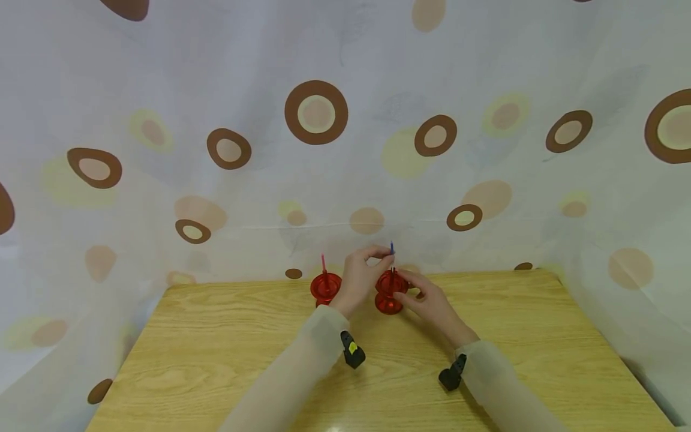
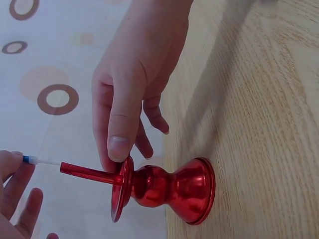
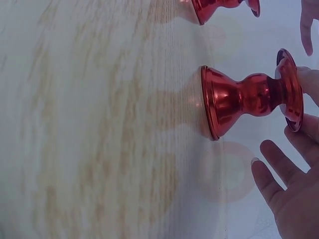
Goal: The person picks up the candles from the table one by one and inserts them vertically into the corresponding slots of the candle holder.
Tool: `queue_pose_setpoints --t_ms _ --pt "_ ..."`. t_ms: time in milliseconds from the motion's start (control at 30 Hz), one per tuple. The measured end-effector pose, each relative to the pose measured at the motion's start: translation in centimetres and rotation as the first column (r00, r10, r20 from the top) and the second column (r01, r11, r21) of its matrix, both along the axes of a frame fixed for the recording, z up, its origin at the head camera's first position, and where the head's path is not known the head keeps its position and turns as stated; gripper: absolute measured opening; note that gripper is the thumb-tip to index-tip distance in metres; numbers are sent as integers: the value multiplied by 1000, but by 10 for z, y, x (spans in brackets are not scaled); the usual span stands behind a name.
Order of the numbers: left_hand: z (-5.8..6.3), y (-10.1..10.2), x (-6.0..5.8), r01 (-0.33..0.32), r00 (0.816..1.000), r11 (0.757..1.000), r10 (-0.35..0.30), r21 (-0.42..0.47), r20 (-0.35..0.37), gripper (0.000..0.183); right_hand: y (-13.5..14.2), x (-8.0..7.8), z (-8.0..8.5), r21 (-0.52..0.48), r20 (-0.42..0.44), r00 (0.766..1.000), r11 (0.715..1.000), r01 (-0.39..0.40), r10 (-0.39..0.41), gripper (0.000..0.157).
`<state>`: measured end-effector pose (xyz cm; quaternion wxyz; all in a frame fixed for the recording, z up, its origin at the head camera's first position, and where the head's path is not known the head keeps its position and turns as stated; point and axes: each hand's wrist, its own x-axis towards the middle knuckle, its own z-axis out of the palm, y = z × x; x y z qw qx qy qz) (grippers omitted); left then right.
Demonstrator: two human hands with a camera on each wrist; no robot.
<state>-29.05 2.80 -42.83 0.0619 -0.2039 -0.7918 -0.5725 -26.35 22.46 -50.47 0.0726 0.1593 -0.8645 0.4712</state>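
My left hand (image 1: 360,279) pinches a slim blue candle (image 1: 391,247) above the right-hand red candle holder (image 1: 388,305). In the left wrist view, a thin white spike (image 2: 47,162) under the candle's pale base meets the tip of the holder's upright red tube (image 2: 87,173); how deep it goes cannot be seen. With thumb and forefinger, my right hand (image 1: 434,305) grips the rim of the holder's dish (image 2: 117,201), its other fingers spread. A matching red holder (image 1: 326,287) stands to the left, bearing an upright pink candle (image 1: 323,263).
Both holders stand near the back edge of a wood-grain table (image 1: 216,348). Behind it hangs a pale cloth (image 1: 259,192) with brown and yellow rings. Each wrist carries a small black camera (image 1: 353,354).
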Motion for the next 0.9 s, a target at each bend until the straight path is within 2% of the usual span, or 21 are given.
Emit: queue_pose_setpoints --t_ms 433,900 --pt "-1 1 -5 3 1000 1000 -2 27 -16 19 0 0 -2 -7 7 1000 1000 0 1 55" --pt "-7 3 -7 -1 1000 999 0 -49 -1 23 2 -1 -4 -27 -3 1000 1000 -6 6 53"
